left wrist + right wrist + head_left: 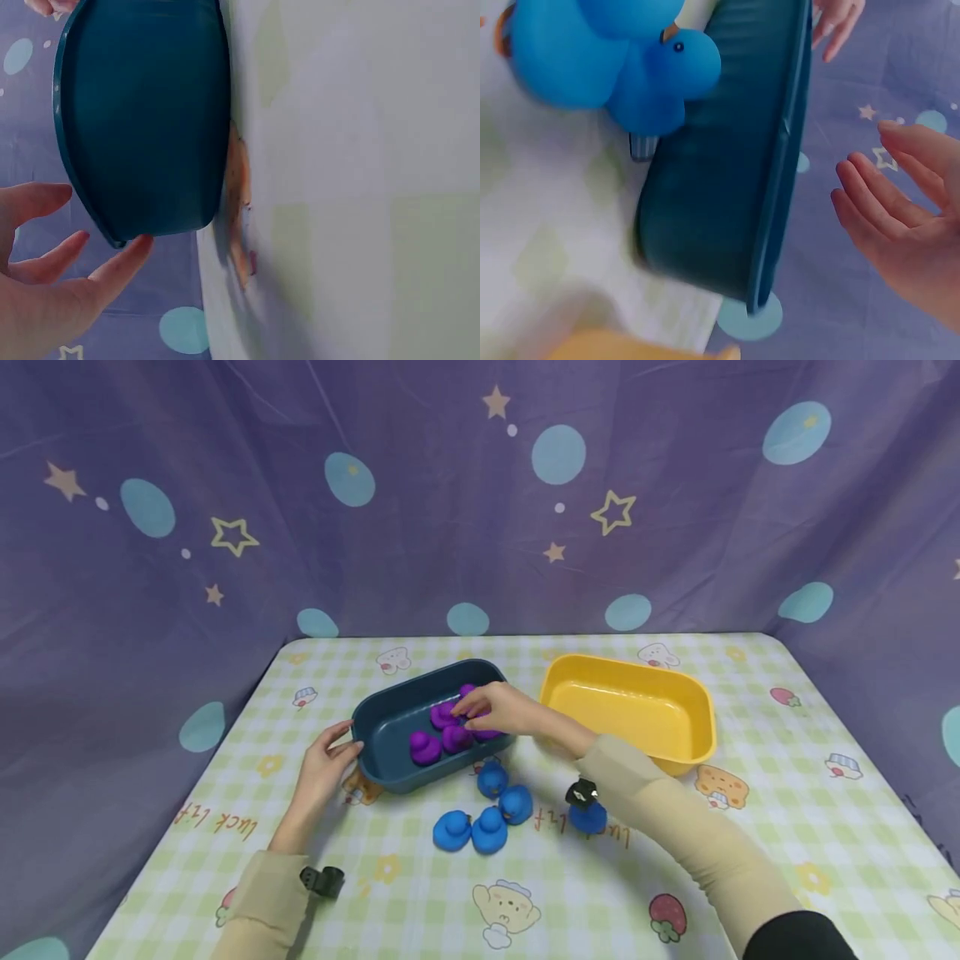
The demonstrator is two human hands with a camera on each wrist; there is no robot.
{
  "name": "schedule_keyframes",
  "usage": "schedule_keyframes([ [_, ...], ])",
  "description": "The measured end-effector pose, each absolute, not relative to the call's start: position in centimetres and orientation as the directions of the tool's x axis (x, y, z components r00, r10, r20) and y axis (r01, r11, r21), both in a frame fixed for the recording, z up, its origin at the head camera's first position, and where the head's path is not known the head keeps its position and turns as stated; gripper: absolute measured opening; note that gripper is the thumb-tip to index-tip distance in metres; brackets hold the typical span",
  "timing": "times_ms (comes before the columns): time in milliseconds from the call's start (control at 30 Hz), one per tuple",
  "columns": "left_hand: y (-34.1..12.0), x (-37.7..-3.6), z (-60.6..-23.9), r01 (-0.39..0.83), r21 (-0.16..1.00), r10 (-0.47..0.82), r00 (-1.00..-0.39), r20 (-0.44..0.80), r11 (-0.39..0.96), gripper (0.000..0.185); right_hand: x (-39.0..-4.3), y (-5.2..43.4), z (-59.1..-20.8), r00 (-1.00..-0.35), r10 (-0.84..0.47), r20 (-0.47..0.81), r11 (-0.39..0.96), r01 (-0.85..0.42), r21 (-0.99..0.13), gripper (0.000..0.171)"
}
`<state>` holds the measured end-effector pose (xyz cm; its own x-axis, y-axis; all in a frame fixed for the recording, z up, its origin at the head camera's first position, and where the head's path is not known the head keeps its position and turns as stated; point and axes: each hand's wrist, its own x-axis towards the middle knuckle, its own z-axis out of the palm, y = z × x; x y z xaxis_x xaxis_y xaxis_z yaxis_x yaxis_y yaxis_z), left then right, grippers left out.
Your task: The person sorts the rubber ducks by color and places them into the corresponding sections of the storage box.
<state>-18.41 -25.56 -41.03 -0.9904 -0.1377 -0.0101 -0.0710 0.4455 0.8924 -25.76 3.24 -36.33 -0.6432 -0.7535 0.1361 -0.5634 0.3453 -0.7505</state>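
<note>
- Dark blue bin sits near the middle of the table, a little toward its left edge, holding several purple ducks bunched in its right half.
- Yellow bin stands just right of it, toward the table's far right corner, with nothing visible inside.
- Blue ducks lie in a cluster on the cloth by the dark bin's near edge; one more is partly hidden behind the right sleeve.
- Right hand reaches over the dark bin above the purple ducks, fingers loosely spread; the right wrist view shows the palm holding nothing.
- Left hand rests at the dark bin's left end, fingers relaxed and straight, fingertips touching its rim.
</note>
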Motion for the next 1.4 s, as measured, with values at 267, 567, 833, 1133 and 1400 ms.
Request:
schedule_keyframes([
  [267, -25.2, -18.2, -40.0, 0.038, 0.823, -0.074, -0.993, 0.097, 0.566, 0.045, -24.6, 7.3, -35.8, -0.681, -0.701, 0.210, 0.382, -0.608, -0.696, 0.026],
  [567, -24.1, -17.8, -38.3, 0.209, 0.805, 0.074, -0.977, 0.202, 0.555, 0.039, -23.3, 12.2, -35.7, -0.772, -0.582, 0.256, 0.455, -0.570, -0.684, 0.025],
  [833, -22.7, -16.8, -37.3, 0.258, 0.818, 0.213, -0.962, 0.170, 0.514, 0.038, -22.6, 17.1, -36.2, -0.848, -0.459, 0.264, 0.466, -0.483, -0.742, 0.028],
  [1133, -20.6, -16.1, -37.2, 0.367, 0.813, 0.348, -0.912, 0.218, 0.451, 0.035, -21.8, 21.5, -37.5, -0.873, -0.364, 0.324, 0.501, -0.476, -0.723, 0.027],
  [1400, -18.8, -15.6, -37.9, 0.435, 0.791, 0.456, -0.861, 0.225, 0.430, 0.036, -20.6, 24.5, -38.1, -0.924, -0.243, 0.294, 0.601, -0.381, -0.702, 0.032],
])
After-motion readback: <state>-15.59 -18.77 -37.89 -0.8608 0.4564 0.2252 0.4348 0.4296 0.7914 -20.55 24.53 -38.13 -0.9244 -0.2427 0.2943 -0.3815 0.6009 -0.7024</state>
